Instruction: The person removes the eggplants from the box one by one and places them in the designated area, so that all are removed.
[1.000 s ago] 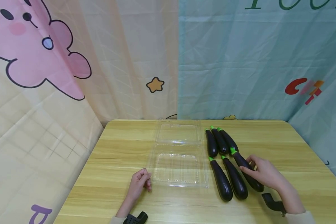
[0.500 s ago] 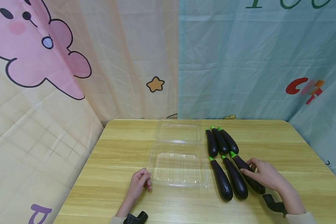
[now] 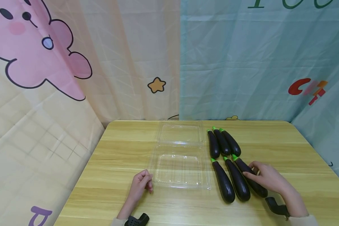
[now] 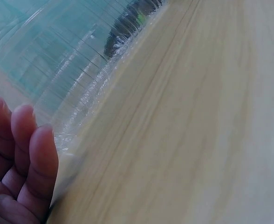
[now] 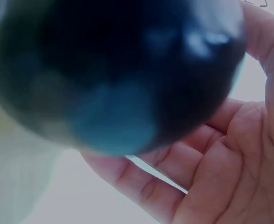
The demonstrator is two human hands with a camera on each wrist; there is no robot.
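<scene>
My right hand grips a dark purple eggplant with a green stem end, thumb on its near left side and fingers over the far side. In the right wrist view the blurred round end of that eggplant fills much of the picture, with the fingers behind it. Two more eggplants, one of them nearest the container, lie just to its left. My left hand rests on the table with fingers loosely curled, at the left edge of a clear plastic clamshell container. Whether it touches the container I cannot tell.
The clamshell lies unfolded, its lid toward the table's back edge. Behind the front eggplants, a back row of 3 eggplants lies right of the lid. The wooden table reaches to printed curtains.
My right hand has shifted the gripped eggplant slightly toward me and to the right, so its stem sits lower, clear of the back row. The left hand stays still.
</scene>
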